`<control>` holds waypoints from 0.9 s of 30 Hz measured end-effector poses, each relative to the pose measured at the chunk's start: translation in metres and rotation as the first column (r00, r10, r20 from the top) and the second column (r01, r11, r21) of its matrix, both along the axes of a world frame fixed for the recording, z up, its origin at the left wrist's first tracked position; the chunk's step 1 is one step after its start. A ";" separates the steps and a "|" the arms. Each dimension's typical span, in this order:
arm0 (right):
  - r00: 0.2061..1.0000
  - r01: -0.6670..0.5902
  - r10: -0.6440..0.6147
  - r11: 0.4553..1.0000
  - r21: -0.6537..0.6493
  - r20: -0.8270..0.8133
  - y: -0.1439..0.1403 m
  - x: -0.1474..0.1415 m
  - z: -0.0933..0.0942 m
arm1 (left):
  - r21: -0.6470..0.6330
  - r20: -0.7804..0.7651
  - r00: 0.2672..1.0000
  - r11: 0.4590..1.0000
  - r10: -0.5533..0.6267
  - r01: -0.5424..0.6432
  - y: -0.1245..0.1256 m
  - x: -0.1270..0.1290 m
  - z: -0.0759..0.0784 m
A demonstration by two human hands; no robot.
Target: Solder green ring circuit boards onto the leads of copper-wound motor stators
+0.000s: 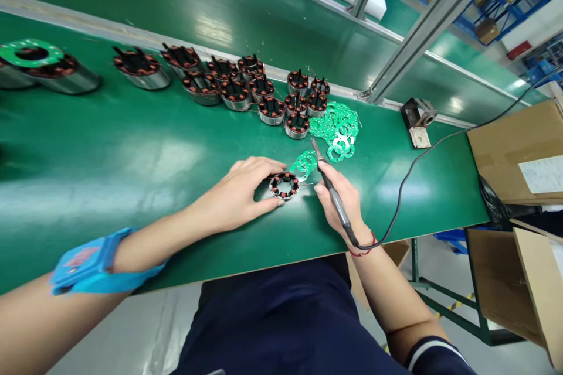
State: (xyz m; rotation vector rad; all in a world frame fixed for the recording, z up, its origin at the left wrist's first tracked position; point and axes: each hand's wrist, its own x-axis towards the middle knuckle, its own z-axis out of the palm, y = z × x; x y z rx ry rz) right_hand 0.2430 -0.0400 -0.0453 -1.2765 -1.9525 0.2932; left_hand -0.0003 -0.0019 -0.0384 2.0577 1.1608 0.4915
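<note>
While the left hand (243,192) pinches a round copper-wound metal stator (285,195) between thumb and fingers on the glossy green tabletop (145,187), the right hand (349,202) wraps its fingers around a slim grey-and-black soldering iron (335,198) near thin green ring-shaped boards (307,159).

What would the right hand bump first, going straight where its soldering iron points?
Probably the front stator of the back group, beside the piled green ring boards. The soldering iron leads the right hand, but its height is unclear, so it might pass above.

No text is legible, even on the carton label (543,173).
</note>
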 end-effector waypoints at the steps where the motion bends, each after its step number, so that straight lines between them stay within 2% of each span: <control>1: 0.999 0.025 -0.025 0.999 0.027 -0.025 0.000 0.000 0.001 | -0.042 0.040 0.999 0.999 0.010 -0.008 0.000 0.002 0.001; 3: 0.994 0.064 -0.057 0.995 0.070 -0.093 -0.001 0.000 0.002 | -0.113 0.095 0.995 0.993 0.030 -0.019 0.001 0.002 0.006; 5: 0.985 0.088 -0.072 0.991 0.099 -0.155 -0.002 0.000 0.003 | -0.122 0.078 0.997 0.992 0.027 -0.018 0.005 -0.003 0.014; 8: 0.976 0.096 -0.069 0.988 0.124 -0.208 -0.004 -0.001 0.004 | 0.016 -0.102 0.994 0.999 -0.037 0.038 0.013 -0.013 0.027; 10: 0.970 0.080 -0.046 0.988 0.135 -0.240 -0.006 -0.001 0.006 | 0.135 -0.241 0.967 0.984 -0.078 0.113 0.016 -0.016 0.033; 12: 0.961 0.047 -0.007 0.989 0.138 -0.276 -0.008 -0.003 0.009 | 0.203 -0.315 0.942 0.962 -0.115 0.185 0.017 -0.016 0.033; 15: 0.953 0.013 0.023 0.993 0.116 -0.303 -0.009 -0.004 0.011 | 0.216 -0.265 0.949 0.948 -0.172 0.233 0.014 -0.010 0.026; 18: 0.949 0.010 0.017 0.997 0.083 -0.316 -0.009 -0.003 0.011 | 0.186 -0.149 0.970 0.958 -0.191 0.217 0.013 -0.010 0.016; 23: 0.951 0.032 -0.022 0.999 0.026 -0.308 -0.008 -0.002 0.008 | 0.200 -0.025 0.994 0.974 -0.102 0.105 0.016 -0.020 0.006; 27: 0.963 0.016 -0.012 1.000 0.012 -0.271 -0.007 -0.002 0.009 | 0.201 -0.019 0.996 0.976 -0.085 0.088 0.016 -0.020 0.007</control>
